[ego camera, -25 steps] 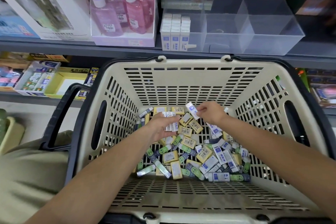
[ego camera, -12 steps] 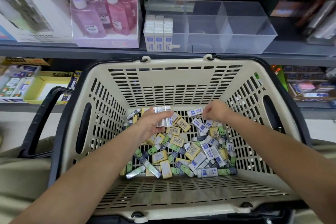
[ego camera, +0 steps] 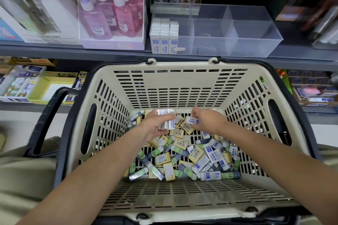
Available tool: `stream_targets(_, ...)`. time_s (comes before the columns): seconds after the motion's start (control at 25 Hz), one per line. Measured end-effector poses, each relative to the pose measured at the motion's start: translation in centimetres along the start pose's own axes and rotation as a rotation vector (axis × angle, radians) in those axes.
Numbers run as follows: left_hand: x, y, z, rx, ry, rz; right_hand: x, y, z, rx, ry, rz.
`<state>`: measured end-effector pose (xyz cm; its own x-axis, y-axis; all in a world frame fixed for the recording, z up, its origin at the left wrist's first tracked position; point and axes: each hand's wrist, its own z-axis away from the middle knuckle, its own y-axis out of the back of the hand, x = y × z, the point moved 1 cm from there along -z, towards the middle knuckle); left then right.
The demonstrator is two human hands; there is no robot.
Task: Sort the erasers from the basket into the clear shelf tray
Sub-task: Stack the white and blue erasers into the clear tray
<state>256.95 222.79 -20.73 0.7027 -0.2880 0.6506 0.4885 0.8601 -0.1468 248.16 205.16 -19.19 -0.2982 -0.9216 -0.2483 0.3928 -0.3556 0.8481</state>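
Grips a stack of white erasers [ego camera: 166,119] in the curled left hand [ego camera: 155,126], pinches one blue-labelled eraser [ego camera: 192,120] in the right hand [ego camera: 210,121], above the basket [ego camera: 179,80] and its loose pile [ego camera: 182,159]. More upright in the clear tray [ego camera: 252,39], left compartment.

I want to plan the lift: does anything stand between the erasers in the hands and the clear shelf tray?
Yes. The left hand holding a stack of erasers and the right hand pinching one eraser are low inside the basket; its far wall rises between them and the clear tray. Above the rim nothing visible blocks.
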Motion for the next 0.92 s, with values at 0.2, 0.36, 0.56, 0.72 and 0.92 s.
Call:
stream_targets(0.2,1.2,0.5,0.4,-0.050,-0.006,0.048,-2.7,3.7,0.1,0.033,0.102,-0.663)
stream_targets(0.36,3.8,0.1,1.8,-0.198,-0.078,0.067,-2.1,7.5,0.7,0.046,0.044,-0.999)
stream_targets(0.56,8.1,0.0,4.2,-0.235,-0.291,0.012,-2.5,12.1,2.0,0.116,0.133,-1.141)
stream_targets(0.72,13.1,0.8,6.6,-0.217,-0.509,0.039,-3.0,16.9,2.0,0.340,0.206,-1.163)
stream_targets(0.92,18.5,1.3,6.6,-0.085,-0.625,0.179,-4.1,23.0,-2.0,0.744,0.197,-0.998)
